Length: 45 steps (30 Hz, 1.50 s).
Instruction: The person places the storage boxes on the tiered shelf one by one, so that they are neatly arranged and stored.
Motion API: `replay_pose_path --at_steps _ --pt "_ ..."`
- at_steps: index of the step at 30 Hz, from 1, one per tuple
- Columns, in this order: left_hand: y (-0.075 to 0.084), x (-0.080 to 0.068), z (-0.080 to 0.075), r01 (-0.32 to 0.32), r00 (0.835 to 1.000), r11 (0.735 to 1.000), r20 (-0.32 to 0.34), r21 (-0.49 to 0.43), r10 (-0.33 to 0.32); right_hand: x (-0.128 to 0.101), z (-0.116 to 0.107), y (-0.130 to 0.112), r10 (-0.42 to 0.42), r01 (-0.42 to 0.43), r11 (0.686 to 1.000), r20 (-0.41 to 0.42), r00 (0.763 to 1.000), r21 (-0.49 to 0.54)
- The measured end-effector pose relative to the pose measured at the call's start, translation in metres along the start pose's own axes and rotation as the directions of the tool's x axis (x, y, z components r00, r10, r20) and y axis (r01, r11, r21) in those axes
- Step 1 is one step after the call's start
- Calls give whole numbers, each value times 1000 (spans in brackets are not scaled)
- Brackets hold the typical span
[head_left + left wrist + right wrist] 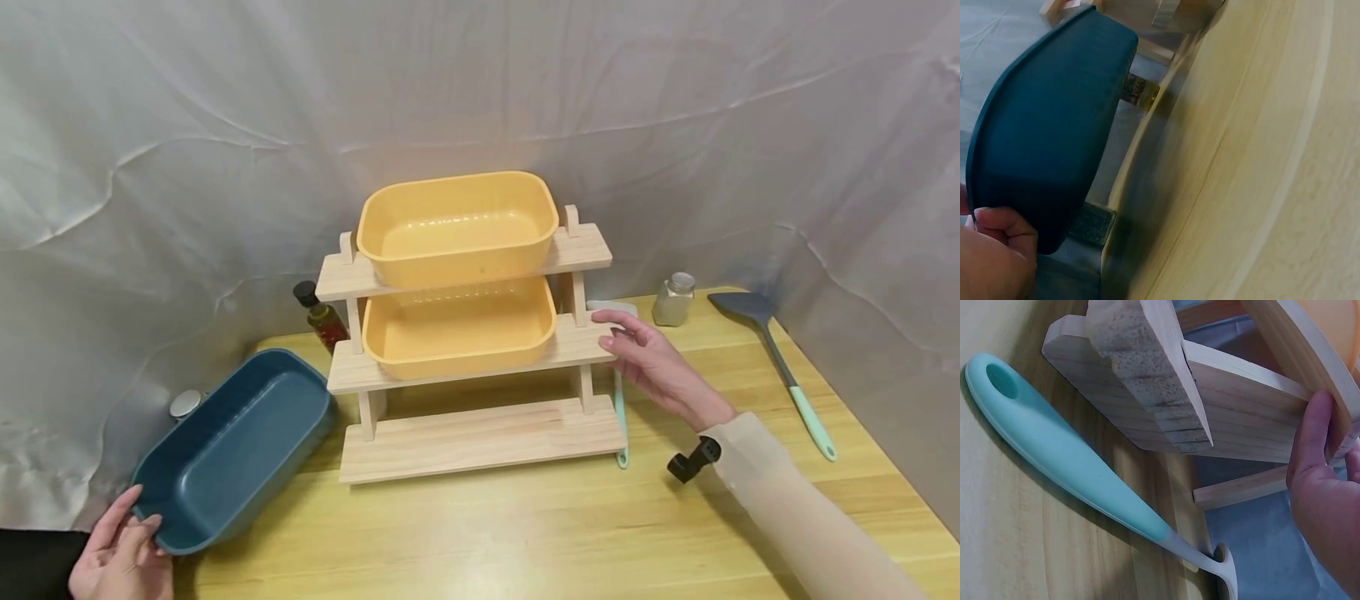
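My left hand [123, 550] pinches the rim of a dark blue plastic bin [240, 450] at its near corner, thumb on one side and fingers on the other. In the left wrist view the bin [1054, 119] hangs tilted above the table. To the right, a three-tier wooden display rack [483, 440] stands on the table. My right hand [660, 367] grips the right end of its middle shelf, also visible in the right wrist view. One yellow bin [461, 268] sits on the top shelf, another yellow bin [461, 329] on the middle one. The bottom shelf is bare.
A black-capped bottle [324, 321] stands left of the rack; a silver-lidded jar [184, 405] is partly hidden behind the blue bin. At right are a glass jar [673, 300], a dark spatula [780, 358] and a mint-handled utensil [1079, 456]. Grey cloth [480, 83] hangs behind.
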<state>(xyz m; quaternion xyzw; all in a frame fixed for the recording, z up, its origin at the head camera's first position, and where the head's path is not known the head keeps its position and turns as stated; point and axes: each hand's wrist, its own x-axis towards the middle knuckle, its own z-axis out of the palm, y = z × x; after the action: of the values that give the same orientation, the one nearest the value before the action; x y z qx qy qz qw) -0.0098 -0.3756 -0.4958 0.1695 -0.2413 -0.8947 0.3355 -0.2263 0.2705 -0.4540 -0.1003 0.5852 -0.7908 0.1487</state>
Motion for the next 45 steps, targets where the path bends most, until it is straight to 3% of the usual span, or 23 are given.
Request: replay_pose_path --at_steps 3,10,12,14,17,18,20,22,24,26,28,31,35,39,45 --pt "3 1 -3 25 1000 1000 7 -4 -25 1 -1 0 -5 5 1000 9 1000 8" --pt "13 5 2 75 995 997 -68 35 -73 1 0 -1 -11 11 1000 15 1000 7" --pt "15 6 6 62 995 995 -77 73 -56 1 1 -1 -11 10 1000 12 1000 4" --pt "15 5 10 41 997 993 -66 114 -34 2 1 -1 -7 7 1000 7 1000 3" --pt "15 4 12 28 999 993 43 116 -33 1 1 0 1 -1 1000 -7 1000 -3" --pt "16 3 11 46 992 994 108 104 -57 1 0 0 4 -4 1000 -11 1000 -4" --pt "18 2 8 96 965 992 238 80 -113 0 0 0 7 -7 1000 -16 1000 -10" --pt "20 1 6 124 930 988 336 96 -150 0 0 0 6 -6 1000 -16 1000 -12" --pt "22 0 4 167 881 979 429 114 -201 -1 0 0 6 -6 1000 -17 1000 -15" --pt "24 -1 3 190 843 971 483 143 -236 -1 0 1 6 -6 1000 -17 1000 -16" --pt "24 0 3 215 793 964 549 155 -265 -1 0 1 8 -8 1000 -17 1000 -15" --pt "22 -1 6 209 757 960 591 185 -279 -1 0 0 9 -9 1000 -13 1000 -9" --pt "14 -5 12 141 747 964 615 225 -253 -1 1 -1 9 -9 1000 -12 1000 -10" --pt "3 -11 20 87 722 955 643 282 -256 -1 2 -1 9 -9 1000 -10 1000 -10" --pt "-15 -24 32 32 728 908 613 418 -308 -1 3 -2 6 -6 1000 -9 1000 -8"
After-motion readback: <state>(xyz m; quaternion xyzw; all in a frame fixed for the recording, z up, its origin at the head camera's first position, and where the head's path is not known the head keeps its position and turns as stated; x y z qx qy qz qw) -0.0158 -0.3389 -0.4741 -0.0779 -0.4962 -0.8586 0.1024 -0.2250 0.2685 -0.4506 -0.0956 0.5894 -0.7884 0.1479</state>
